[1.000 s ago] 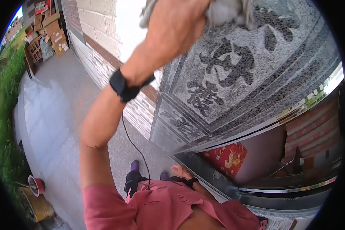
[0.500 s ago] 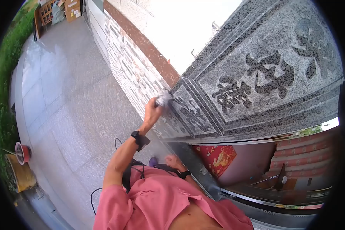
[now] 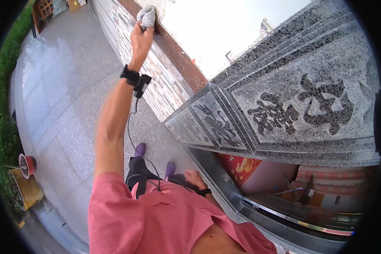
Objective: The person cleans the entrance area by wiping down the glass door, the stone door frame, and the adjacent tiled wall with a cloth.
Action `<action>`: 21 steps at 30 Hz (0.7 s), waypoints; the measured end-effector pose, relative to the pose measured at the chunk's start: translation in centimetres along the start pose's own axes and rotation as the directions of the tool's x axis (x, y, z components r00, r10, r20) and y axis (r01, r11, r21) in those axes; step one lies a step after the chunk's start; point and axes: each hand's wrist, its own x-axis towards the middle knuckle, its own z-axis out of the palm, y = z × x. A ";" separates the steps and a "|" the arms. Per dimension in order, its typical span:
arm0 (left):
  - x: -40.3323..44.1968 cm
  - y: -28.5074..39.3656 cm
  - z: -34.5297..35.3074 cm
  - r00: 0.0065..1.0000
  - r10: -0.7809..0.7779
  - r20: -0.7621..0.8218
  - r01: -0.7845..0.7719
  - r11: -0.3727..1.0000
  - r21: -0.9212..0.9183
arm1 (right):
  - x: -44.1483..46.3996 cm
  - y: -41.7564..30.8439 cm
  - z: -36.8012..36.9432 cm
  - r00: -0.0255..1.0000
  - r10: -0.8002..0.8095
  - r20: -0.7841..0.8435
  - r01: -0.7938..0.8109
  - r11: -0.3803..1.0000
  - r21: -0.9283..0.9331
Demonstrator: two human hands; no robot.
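My left hand (image 3: pixel 141 39) is closed round a bunched grey-white cloth (image 3: pixel 147 15). The arm is stretched out, and the cloth lies against the reddish-brown stone band (image 3: pixel 175 55) along the wall top. Below that band is a face of white and brown stacked-stone tiles (image 3: pixel 156 78). Down by my waist, my right hand (image 3: pixel 194 178) has its fingers curled in, with nothing visible in them. It is beside the speckled grey stone panels (image 3: pixel 252 146), touching nothing that I can make out. A black strapped device (image 3: pixel 135 80) with a cable sits on my left wrist.
Dark raised characters (image 3: pixel 326 103) stand out on the grey stone panel at right. A glass-edged opening (image 3: pixel 300 220) lies below it. Paving (image 3: pixel 72 127) runs along the wall at left, with a red-rimmed bowl (image 3: pixel 27 166) by the grass and cardboard boxes (image 3: pixel 75 4) at the far end.
My left hand has moved the cloth from the corner by the grey stone, up and away along the brown band. My right hand stays by my waist. The view has shifted slightly.
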 end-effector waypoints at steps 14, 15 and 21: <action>-25.5 10.8 1.2 0.899 0.104 0.426 -0.017 0.979 -0.204 | 1.3 0.6 -2.0 0.997 0.010 0.078 -0.002 0.995 -0.098; -25.4 10.3 1.1 0.891 0.052 0.452 0.031 0.984 -0.175 | 1.7 0.1 -2.5 0.997 0.006 0.080 0.004 0.992 -0.123; -21.7 6.8 0.4 0.950 -0.045 0.309 0.094 0.985 -0.147 | 3.5 0.1 -2.8 0.997 0.033 0.071 -0.019 0.983 -0.184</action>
